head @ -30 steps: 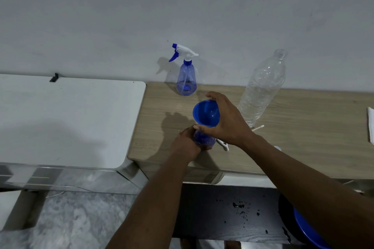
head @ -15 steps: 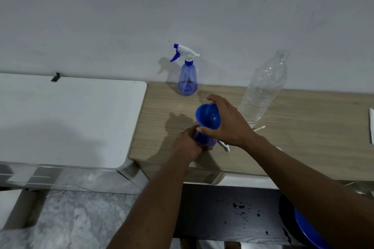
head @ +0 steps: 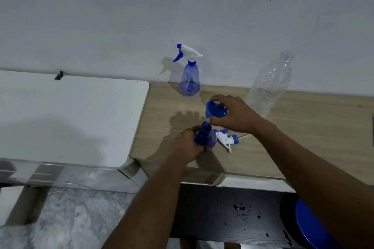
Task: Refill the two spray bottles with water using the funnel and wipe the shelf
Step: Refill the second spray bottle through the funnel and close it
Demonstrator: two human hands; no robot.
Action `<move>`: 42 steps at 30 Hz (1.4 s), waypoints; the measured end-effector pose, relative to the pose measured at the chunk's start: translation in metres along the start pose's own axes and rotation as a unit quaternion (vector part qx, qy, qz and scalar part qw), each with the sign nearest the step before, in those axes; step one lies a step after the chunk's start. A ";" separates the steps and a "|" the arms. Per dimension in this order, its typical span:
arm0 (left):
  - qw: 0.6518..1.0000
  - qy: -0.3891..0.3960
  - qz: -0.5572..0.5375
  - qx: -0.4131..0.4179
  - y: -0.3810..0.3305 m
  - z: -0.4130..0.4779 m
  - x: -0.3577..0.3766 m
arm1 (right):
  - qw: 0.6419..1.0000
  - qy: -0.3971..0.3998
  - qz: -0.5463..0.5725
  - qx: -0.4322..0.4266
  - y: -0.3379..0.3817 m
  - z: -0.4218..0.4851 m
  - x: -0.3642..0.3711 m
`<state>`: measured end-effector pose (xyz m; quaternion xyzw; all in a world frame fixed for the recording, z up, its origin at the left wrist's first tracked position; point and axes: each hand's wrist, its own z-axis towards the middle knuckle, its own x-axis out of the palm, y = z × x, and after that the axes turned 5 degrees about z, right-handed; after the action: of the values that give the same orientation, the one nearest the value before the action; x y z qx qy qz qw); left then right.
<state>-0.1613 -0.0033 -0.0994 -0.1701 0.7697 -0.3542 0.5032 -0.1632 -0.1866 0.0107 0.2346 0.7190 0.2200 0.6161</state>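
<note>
On the pale wood-grain counter, near its front edge, a small translucent blue spray bottle was stood upright with its neck uncapped. It was gripped round the body by the left hand, fingers curled about it. A blue plastic funnel, cone-shaped and glossy, was held tilted just above and right of that neck. It was pinched by the right hand, thumb at the spout, fingers over the rim. Whether spout and neck were touching could not be told. A white trigger head with a blue nozzle was laid on its side just beside the gripped bottle. A second spray bottle, conical, trigger fitted, was stood upright against the grey wall. A tall clear plastic bottle, uncapped, was stood behind the right hand. Wet drops were seen on the black lower shelf. A smooth white top with rounded corners was set to the left.
</note>
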 end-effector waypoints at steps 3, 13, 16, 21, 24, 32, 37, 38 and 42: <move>1.000 -0.006 -0.004 0.003 0.003 -0.003 -0.001 | 0.990 0.016 0.134 0.039 -0.006 0.003 -0.004; 0.999 -0.011 -0.034 0.004 0.007 -0.003 0.001 | 0.899 -0.047 0.395 0.186 -0.047 0.030 0.027; 0.999 -0.010 -0.031 0.002 0.007 -0.003 0.001 | 0.927 -0.104 0.313 0.178 -0.047 0.043 0.050; 0.999 -0.020 -0.030 -0.003 0.006 -0.003 0.000 | 0.968 -0.090 0.166 0.164 -0.057 0.051 0.081; 1.000 -0.019 -0.016 -0.007 0.008 -0.003 0.002 | 0.980 -0.073 0.056 0.178 -0.070 0.051 0.092; 1.000 -0.019 -0.010 0.012 0.007 -0.004 0.000 | 0.988 -0.138 -0.039 0.065 -0.093 0.012 0.081; 0.999 -0.028 -0.014 0.009 0.005 -0.004 0.000 | 0.983 -0.069 -0.169 0.004 -0.113 -0.021 0.093; 0.999 -0.027 -0.018 0.008 0.005 -0.004 0.001 | 0.983 -0.069 -0.171 0.003 -0.114 -0.021 0.095; 0.999 -0.029 -0.023 0.009 0.004 -0.005 0.002 | 0.985 -0.068 -0.158 -0.002 -0.114 -0.017 0.096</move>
<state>-0.1664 0.0000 -0.1024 -0.1938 0.7475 -0.3676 0.5182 -0.2006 -0.2189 -0.1308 0.1314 0.7033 0.1053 0.6907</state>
